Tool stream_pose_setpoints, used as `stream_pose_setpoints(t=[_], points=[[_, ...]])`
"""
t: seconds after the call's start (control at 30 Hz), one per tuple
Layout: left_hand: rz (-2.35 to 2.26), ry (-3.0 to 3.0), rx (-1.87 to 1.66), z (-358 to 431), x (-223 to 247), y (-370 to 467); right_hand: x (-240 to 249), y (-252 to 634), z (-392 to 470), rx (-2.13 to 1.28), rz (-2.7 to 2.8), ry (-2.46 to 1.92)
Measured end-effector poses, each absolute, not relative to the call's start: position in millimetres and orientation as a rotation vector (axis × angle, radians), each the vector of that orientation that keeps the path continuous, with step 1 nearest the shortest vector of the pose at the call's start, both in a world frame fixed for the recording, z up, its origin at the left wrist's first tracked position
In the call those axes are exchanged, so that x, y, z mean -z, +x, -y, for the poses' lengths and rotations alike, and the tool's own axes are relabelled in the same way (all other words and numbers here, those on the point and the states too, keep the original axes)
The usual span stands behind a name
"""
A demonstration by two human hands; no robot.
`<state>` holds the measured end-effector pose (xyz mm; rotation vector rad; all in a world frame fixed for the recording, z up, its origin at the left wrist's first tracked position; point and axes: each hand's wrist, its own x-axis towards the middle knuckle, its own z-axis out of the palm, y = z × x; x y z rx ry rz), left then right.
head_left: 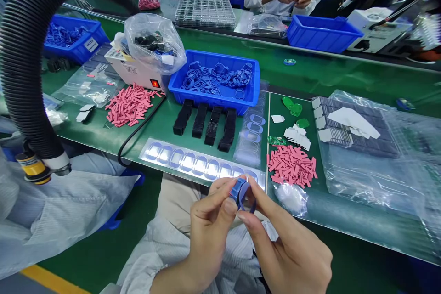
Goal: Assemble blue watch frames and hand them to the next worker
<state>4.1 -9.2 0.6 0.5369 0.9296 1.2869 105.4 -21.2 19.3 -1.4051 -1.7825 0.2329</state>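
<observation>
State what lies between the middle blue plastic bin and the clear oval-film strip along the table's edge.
Four stacks of thin black pieces, as the head view shows.

Curved blue pc [237, 187]: smooth plastic; ctr bin [213, 99]: smooth, semi-gloss plastic; blk hose [22, 50]: ribbed, matt.

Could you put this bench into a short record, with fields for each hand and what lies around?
Left hand: pinches a small blue piece
Right hand: fingers on the same piece
Beyond hands: shiny sheet marked with ovals
Behind sheet: four black stacks
Behind stacks: blue bin of blue frames
Pink strips: piles either side of stacks
</observation>
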Motion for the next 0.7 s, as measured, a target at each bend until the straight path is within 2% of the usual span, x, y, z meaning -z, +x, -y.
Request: stream_pose_setpoints(t=[0.47, 0.7], points=[[-0.929, 1.157, -1.436, 5, 7, -8, -19, 99, 28, -0.296, 1.587, -1.452], [-1.116, 1.608, -1.395, -5, -14, -20, -11, 98, 25, -0.225, 1.487, -1.437]])
